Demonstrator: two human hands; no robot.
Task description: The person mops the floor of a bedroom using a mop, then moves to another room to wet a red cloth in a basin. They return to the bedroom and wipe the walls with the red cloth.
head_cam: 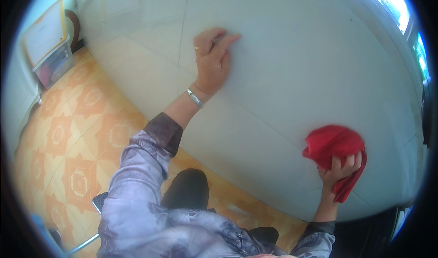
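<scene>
A pale tiled wall rises in front of me. Against its lower right part, my right hand grips a red cloth, bunched under the palm with one end hanging beside the wrist. My left hand is raised at the upper middle, at or just off the tiles, its fingers bent and apart with nothing in them. It wears a ring, and a silver bracelet circles the wrist. Whether the left fingertips touch the wall I cannot tell.
Patterned orange floor tiles lie below and to the left. A clear plastic storage box with a white, yellow-edged panel stands at the upper left. A metal rod shows at the lower left, and a dark object at the lower right.
</scene>
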